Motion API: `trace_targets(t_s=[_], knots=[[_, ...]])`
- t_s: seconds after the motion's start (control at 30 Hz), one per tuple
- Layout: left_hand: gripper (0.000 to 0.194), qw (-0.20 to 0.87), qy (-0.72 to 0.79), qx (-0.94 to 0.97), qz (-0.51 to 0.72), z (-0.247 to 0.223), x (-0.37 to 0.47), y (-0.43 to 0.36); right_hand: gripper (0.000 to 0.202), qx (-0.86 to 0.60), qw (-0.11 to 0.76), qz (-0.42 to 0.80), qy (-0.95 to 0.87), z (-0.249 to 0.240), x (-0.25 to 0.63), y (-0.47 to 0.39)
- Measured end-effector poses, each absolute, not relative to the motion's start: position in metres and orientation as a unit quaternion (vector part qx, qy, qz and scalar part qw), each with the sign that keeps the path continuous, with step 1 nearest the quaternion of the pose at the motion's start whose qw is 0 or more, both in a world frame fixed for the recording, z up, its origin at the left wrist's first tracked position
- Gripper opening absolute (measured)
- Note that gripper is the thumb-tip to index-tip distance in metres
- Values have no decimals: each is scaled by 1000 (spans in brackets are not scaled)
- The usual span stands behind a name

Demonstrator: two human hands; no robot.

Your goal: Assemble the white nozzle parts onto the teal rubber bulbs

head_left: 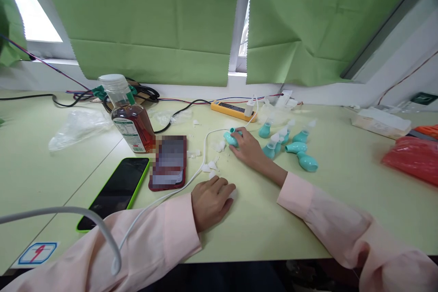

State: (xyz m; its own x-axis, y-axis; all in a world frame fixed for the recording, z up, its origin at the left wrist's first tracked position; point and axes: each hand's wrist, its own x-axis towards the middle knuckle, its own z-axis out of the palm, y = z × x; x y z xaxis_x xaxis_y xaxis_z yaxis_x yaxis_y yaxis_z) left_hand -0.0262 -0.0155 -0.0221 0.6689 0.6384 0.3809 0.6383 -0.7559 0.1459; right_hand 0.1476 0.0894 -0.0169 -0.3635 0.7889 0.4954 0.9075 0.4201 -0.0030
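Observation:
My right hand (247,149) reaches over the table, its fingers closed around a teal rubber bulb (230,138). Part of another teal piece shows at these fingertips, mostly covered. Nearer to me, my left hand (212,200) rests on the table with curled fingers. A small translucent white piece (234,193) shows at its fingertips, partly hidden. Just beyond lie several white plastic tips (212,165). To the right of my right hand stand several teal bulbs with clear and white tips (301,134). Two bulbs without tips (308,162) lie on their sides there.
A bottle of reddish-brown liquid (133,125) stands left, behind a red-cased phone (169,162) and a green-cased phone (116,187). A white cable (204,146) runs to a yellow power strip (232,112). A red plastic bag (412,159) and white box (381,122) lie right.

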Motion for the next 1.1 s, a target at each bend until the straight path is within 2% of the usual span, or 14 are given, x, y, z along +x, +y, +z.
trace_targets(t_s=[0.4, 0.67, 0.93, 1.1], knots=[[24, 22, 364, 904, 224, -23, -27, -13, 29, -528, 264, -124, -797, -12, 143, 83], [24, 14, 400, 897, 186, -15, -25, -15, 40, -446, 129, -170, -869, -9, 135, 78], [22, 21, 408, 892, 194, -18, -27, -14, 17, -423, 137, -138, -885, -7, 143, 88], [21, 13, 398, 900, 178, -17, -27, -15, 16, -410, 168, -129, -887, -3, 143, 85]])
